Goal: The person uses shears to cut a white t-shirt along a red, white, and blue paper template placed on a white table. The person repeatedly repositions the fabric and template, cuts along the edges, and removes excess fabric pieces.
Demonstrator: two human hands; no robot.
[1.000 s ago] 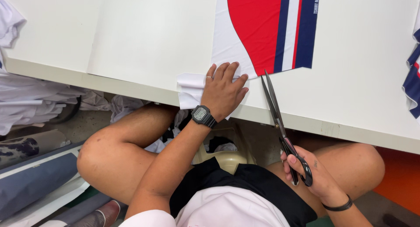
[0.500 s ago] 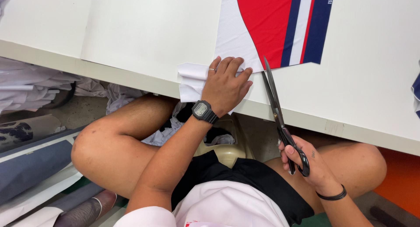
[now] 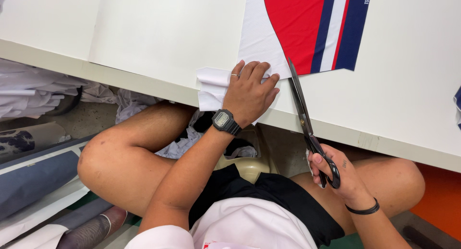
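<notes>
Closest to the person, the right hand (image 3: 336, 174) sits below the near edge of the table (image 3: 413, 100), above the right knee. Its fingers are curled through the loops of the black scissors (image 3: 307, 124) and grip them tight. The long blades look shut and lie over the near edge, with the tip at the bottom of the red curve. Half a second ago the scissors lay the same way; the hand has hardly moved.

A bit farther, the left hand (image 3: 249, 93) with a black watch (image 3: 224, 121) presses flat, fingers spread, on the white part of the cloth (image 3: 259, 42) at the near edge, as before.

Farther back, the cloth shows red, white and blue stripes.
</notes>
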